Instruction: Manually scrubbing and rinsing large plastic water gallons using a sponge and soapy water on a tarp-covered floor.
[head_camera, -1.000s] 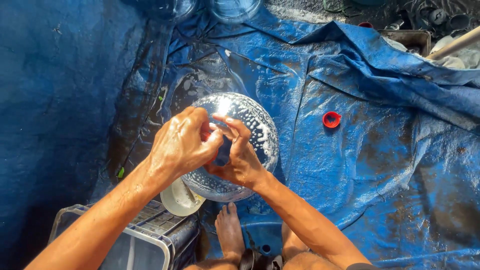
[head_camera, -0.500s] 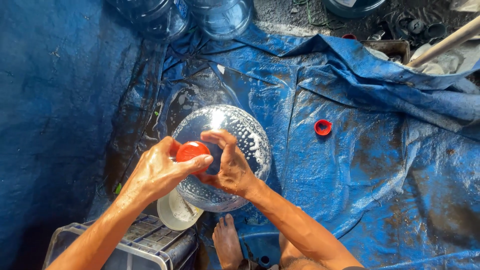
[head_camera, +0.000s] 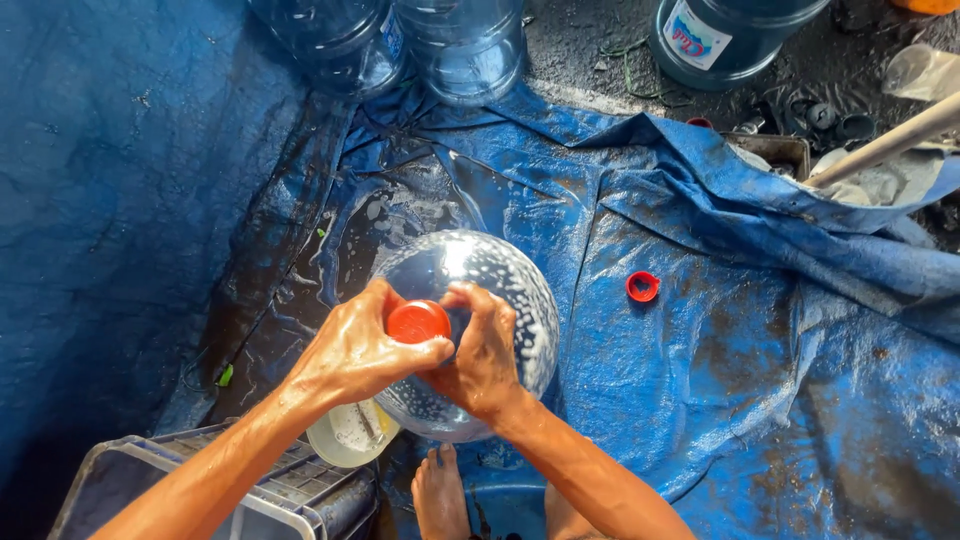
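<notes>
A clear jug (head_camera: 500, 290), wet and flecked with foam, stands upright on a blue tarp (head_camera: 760, 400), seen from straight above. An orange cap (head_camera: 418, 321) sits on the jug's neck at the middle of its dome. The left hand (head_camera: 355, 352) wraps the cap from the left, its fingers (head_camera: 405, 358) curled and pinching the cap's rim, thumb under the near edge. The right hand (head_camera: 485, 355) rests on the jug just right of the cap, its fingers (head_camera: 472, 297) bent together and touching the cap's far side; whether they grip the cap or only steady the neck I cannot tell.

A red cap (head_camera: 642, 286) lies open side up on the tarp, well to the right of the jug. A pale bowl (head_camera: 350, 432) sits just beside the jug's near left edge, on a grey crate (head_camera: 200, 490). A bare foot (head_camera: 440, 495) shows on the near side of the jug. Beyond the jug, past the tarp's far edge, stand two clear bottles (head_camera: 400, 40) and, further right, a blue bottle (head_camera: 730, 35). A pale stick (head_camera: 885, 145) slants over a tray (head_camera: 780, 150) far to the jug's upper right
</notes>
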